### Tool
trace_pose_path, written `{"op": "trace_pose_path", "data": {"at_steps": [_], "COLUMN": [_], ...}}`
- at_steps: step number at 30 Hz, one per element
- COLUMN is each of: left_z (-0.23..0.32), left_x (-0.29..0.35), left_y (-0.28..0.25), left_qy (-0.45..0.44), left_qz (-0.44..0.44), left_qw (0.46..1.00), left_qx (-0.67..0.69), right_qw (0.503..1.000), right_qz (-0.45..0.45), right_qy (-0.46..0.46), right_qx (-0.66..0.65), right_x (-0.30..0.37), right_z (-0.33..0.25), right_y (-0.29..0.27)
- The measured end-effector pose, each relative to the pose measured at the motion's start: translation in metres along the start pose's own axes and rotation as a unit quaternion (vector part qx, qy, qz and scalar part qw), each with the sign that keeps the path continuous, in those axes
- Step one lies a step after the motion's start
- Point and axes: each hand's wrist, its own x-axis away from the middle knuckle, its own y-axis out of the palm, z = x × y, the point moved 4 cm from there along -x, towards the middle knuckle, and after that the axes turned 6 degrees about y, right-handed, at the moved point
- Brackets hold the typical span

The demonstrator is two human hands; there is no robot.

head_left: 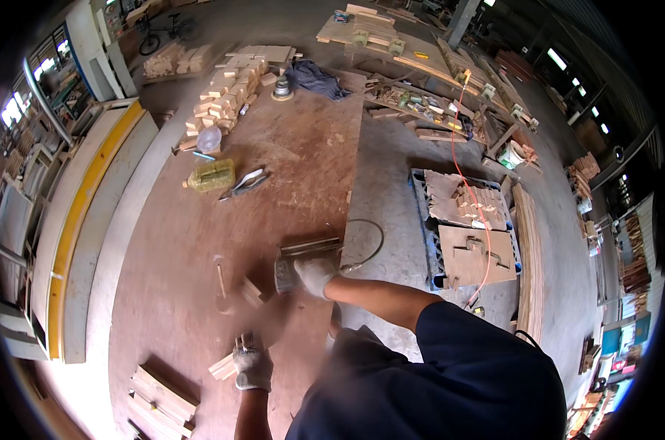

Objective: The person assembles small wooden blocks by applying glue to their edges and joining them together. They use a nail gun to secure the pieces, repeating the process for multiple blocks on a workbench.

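My right hand (pixel 316 277), in a pale work glove, is wrapped round a grey-black nail gun (pixel 285 275) at the table's right edge. A thin air hose (pixel 380 246) loops beside it over that edge. My gloved left hand (pixel 252 364) is lower down on the brown tabletop (pixel 200 308), its fingers curled together; what they hold, if anything, is hard to make out. Against its left side lie short wood strips (pixel 222 367). A small wood block (pixel 252 292) rests between the hands, with a slim stick (pixel 222 281) to its left.
At the far left of the table are stacked wood blocks (pixel 226 88), a sander-like tool (pixel 282 89), a dark cloth (pixel 314 79), and a yellowish plastic jug (pixel 211 176). Boards (pixel 160 403) lie near left. A blue pallet (pixel 429 249) and orange cord (pixel 473 187) are on the right.
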Motion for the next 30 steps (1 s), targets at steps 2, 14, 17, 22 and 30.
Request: {"op": "trace_pose_path", "data": {"at_steps": [2, 14, 17, 22, 30], "left_z": [0.002, -0.002, -0.004, -0.006, -0.007], "left_x": [0.001, -0.001, -0.001, -0.002, 0.001], "left_y": [-0.001, 0.014, 0.014, 0.018, 0.021], "left_qy": [-0.005, -0.022, -0.035, -0.023, -0.001], "left_qz": [-0.012, -0.018, -0.019, -0.022, 0.034], "left_qw": [1.000, 0.999, 0.999, 0.999, 0.998], "left_qx": [-0.001, 0.017, 0.030, 0.025, 0.043], "right_qw": [1.000, 0.998, 1.000, 0.993, 0.981], "right_qz": [0.015, 0.059, 0.014, -0.014, 0.139], "right_qy": [-0.002, 0.007, -0.002, -0.021, -0.127], "right_qx": [0.006, -0.001, 0.024, 0.112, -0.050], "right_x": [0.010, 0.015, 0.012, -0.005, 0.036], "right_z": [-0.001, 0.011, 0.007, -0.001, -0.030], "right_y": [0.012, 0.060, 0.043, -0.012, -0.016]}}
